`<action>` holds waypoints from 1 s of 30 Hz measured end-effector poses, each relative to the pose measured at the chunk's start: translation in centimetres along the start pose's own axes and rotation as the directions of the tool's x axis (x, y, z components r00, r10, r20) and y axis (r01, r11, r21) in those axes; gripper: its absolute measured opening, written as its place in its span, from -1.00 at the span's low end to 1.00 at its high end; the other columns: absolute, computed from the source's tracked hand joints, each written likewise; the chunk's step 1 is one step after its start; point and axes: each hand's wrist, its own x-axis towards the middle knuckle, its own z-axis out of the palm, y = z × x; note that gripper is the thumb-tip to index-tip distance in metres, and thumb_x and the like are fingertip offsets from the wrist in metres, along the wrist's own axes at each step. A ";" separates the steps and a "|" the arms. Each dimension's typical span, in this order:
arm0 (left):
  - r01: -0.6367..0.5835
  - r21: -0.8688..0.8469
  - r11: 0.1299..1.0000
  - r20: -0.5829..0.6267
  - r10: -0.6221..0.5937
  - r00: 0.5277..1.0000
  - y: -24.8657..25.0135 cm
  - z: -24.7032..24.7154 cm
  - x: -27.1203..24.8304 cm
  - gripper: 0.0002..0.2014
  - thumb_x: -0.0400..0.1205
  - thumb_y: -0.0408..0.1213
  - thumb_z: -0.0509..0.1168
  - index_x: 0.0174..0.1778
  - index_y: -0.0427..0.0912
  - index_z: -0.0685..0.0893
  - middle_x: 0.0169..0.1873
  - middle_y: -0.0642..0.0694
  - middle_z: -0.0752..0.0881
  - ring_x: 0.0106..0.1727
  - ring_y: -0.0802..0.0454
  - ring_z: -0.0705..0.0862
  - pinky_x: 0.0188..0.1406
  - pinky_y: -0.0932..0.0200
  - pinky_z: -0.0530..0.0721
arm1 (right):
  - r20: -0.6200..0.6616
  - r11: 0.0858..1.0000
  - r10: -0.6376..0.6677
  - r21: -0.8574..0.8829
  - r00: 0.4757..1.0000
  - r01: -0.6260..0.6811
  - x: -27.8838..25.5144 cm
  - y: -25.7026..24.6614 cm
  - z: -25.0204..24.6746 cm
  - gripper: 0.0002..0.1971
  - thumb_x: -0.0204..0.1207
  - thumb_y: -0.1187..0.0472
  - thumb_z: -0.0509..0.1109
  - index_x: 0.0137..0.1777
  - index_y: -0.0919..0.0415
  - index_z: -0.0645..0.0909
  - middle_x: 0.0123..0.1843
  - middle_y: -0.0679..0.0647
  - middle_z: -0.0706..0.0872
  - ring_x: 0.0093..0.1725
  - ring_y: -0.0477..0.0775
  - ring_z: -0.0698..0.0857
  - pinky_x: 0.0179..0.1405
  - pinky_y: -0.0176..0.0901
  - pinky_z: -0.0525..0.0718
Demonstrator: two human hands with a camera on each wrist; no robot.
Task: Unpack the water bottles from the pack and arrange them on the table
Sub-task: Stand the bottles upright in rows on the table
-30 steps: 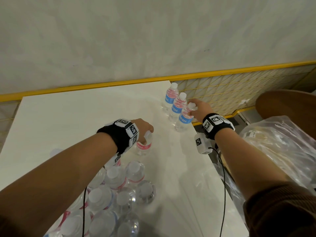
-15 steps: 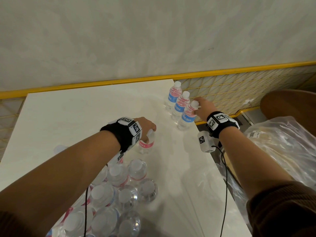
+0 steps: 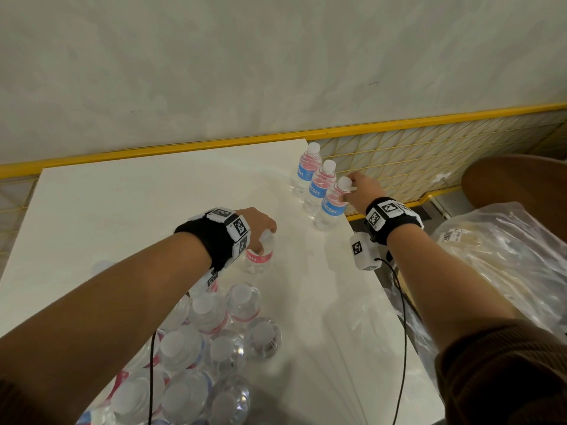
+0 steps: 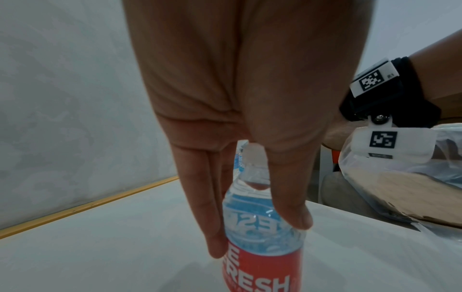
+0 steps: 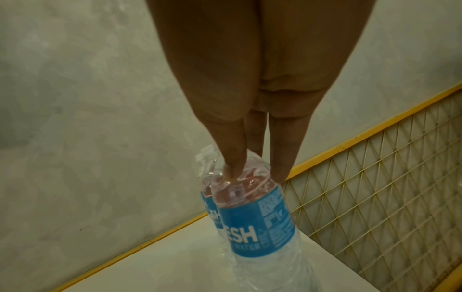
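Note:
My left hand (image 3: 260,230) grips a red-labelled water bottle (image 3: 259,257) by its neck, near the middle of the white table (image 3: 122,210). In the left wrist view the thumb and fingers (image 4: 217,237) close round this bottle (image 4: 262,247); its base is out of frame. My right hand (image 3: 357,191) pinches the top of the nearest blue-labelled bottle (image 3: 331,210) in a row of three at the table's right edge; behind it stand two others (image 3: 319,188) (image 3: 307,170). The right wrist view shows fingertips (image 5: 232,171) on that bottle's (image 5: 257,223) shoulder. The opened pack of bottles (image 3: 199,357) sits near left.
A yellow wire-mesh fence (image 3: 429,154) runs behind and right of the table, under a grey wall. A crumpled clear plastic bag (image 3: 506,265) and a brown round seat (image 3: 521,182) lie beyond the right edge. Bare tabletop stretches left of the row.
Both hands keep their hold on the same bottles in about the same places; only the view has shifted slightly.

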 end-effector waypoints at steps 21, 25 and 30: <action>0.049 -0.048 0.998 0.055 -0.046 0.997 0.9 -0.8 -0.4 -0.49 0.56 0.01 0.38 0.33 -0.20 0.50 0.26 -0.25 0.61 0.15 -0.06 0.58 0.05 0.15 0.45 | 0.101 0.941 -0.298 0.196 0.949 0.275 -11.2 -4.1 3.3 -0.54 0.49 0.25 0.46 0.38 0.15 0.48 0.33 0.12 0.53 0.16 0.12 0.66 0.10 -0.19 0.61; 0.065 -0.055 0.996 0.048 -0.063 0.997 0.4 -2.0 -2.0 -0.39 0.57 0.03 0.36 0.48 -0.16 0.40 0.31 -0.15 0.61 0.28 -0.12 0.60 0.25 0.07 0.53 | 0.222 0.904 -0.421 0.179 0.879 0.387 -13.0 -6.2 4.4 -0.39 0.48 0.29 0.46 0.51 0.10 0.36 0.47 0.09 0.46 0.16 0.06 0.63 0.02 -0.33 0.54; 0.033 0.009 0.999 -0.007 -0.033 0.999 -0.3 -2.3 -4.7 -0.60 0.58 -0.07 0.37 0.21 -0.27 0.60 -0.04 -0.12 0.62 -0.03 -0.06 0.56 -0.07 0.13 0.46 | 0.315 0.877 -0.471 0.066 0.824 0.476 -13.6 -8.1 6.2 -0.35 0.46 0.30 0.45 0.55 0.11 0.34 0.46 0.15 0.47 0.34 0.15 0.53 0.25 -0.11 0.57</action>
